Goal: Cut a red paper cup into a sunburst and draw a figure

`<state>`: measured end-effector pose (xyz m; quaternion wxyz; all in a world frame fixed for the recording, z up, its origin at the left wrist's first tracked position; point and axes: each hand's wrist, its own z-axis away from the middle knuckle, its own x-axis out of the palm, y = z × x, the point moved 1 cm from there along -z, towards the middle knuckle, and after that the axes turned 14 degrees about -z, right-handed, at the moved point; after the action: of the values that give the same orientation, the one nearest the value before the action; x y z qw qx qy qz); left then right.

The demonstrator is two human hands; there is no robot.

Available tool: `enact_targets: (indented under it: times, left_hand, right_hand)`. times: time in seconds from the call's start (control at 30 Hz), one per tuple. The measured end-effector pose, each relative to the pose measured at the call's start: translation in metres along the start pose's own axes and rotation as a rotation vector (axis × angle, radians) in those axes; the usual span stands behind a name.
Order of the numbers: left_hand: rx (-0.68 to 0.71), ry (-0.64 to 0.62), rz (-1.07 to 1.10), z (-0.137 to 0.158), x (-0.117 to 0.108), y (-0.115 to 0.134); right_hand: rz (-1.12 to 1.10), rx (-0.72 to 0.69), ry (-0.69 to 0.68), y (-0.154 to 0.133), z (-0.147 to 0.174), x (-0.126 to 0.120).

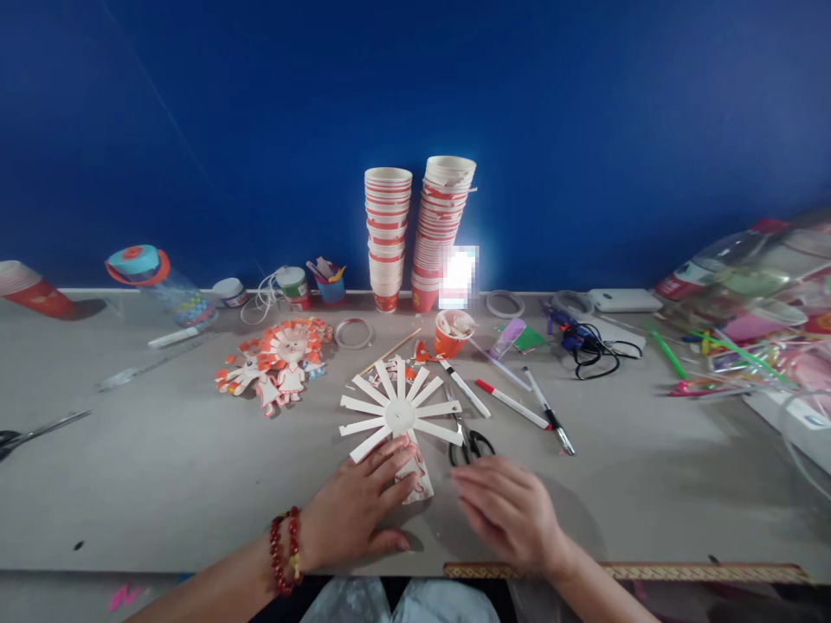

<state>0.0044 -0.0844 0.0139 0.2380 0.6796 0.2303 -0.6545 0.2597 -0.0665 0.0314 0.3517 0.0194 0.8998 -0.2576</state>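
Note:
My left hand [364, 502] lies flat with its fingers stretched over a small paper piece [415, 472] with red lines drawn on it. Just beyond the fingertips is a cut-open paper cup [398, 417], its white wall strips fanned out around the round base; part of its near side is covered. To the right, my right hand [506, 512] is over the table with its fingers extended, slightly blurred, and nothing shows in it. Black-handled scissors [473, 448] lie just past its fingertips, with the blades partly under the paper strips.
Two tall paper cup stacks [388, 234] stand by the blue wall. A red cup [454, 333] holds paper scraps. Finished paper figures [282, 363] lie left. Markers [512, 404] and a glue gun [577, 337] are right. Bags and bottles [733, 268] crowd the far right.

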Motion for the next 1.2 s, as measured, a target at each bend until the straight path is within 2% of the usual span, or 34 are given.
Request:
enact_targets:
  times: [0.03, 0.1, 0.17, 0.27, 0.43, 0.53, 0.63, 0.77, 0.83, 0.9, 0.97, 1.07, 1.2]
  left_hand:
    - [0.004, 0.003, -0.003, 0.0, 0.0, 0.0]
    - [0.009, 0.017, -0.011, 0.001, 0.003, -0.001]
    - [0.004, 0.031, -0.015, 0.003, 0.006, -0.001]
    - [-0.013, 0.043, 0.002, 0.004, 0.01, -0.001]
    - [-0.021, 0.032, 0.024, 0.005, 0.011, -0.001]
    - [-0.033, 0.033, 0.018, 0.005, 0.011, -0.002]
    - [-0.025, 0.033, 0.013, 0.005, 0.011, -0.003]
    - [-0.004, 0.029, 0.0, 0.004, 0.011, -0.003]
    - [-0.008, 0.039, -0.003, 0.004, 0.012, -0.003]
    - [-0.014, 0.056, -0.001, 0.004, 0.011, -0.002]
    - [-0.01, 0.066, 0.0, 0.004, 0.01, -0.002]
    - [0.003, 0.065, -0.009, 0.003, 0.007, -0.001]
    - [-0.008, 0.056, -0.04, 0.004, 0.007, -0.001]
  right_hand:
    - [0.004, 0.043, 0.092, 0.005, -0.002, -0.009]
    - [0.085, 0.219, 0.16, 0.022, -0.007, -0.024]
    - [0.213, 0.355, 0.112, 0.042, -0.013, -0.033]
    - [0.359, 0.511, -0.026, 0.07, -0.026, -0.032]
    - [0.453, 0.599, -0.173, 0.084, -0.05, -0.011]
    - [0.452, 0.626, -0.176, 0.086, -0.054, -0.012]
    - [0.505, 0.736, -0.113, 0.094, -0.045, -0.036]
    - [0.608, 0.935, -0.035, 0.106, -0.019, -0.086]
    - [0.623, 1.041, -0.05, 0.109, -0.004, -0.105]
    - [0.52, 1.222, -0.137, 0.112, 0.01, -0.114]
    - [0.411, 1.241, -0.167, 0.115, 0.02, -0.116]
    - [0.333, 1.183, -0.146, 0.118, 0.029, -0.116]
    - [0.333, 1.129, 0.09, 0.113, 0.031, -0.122]
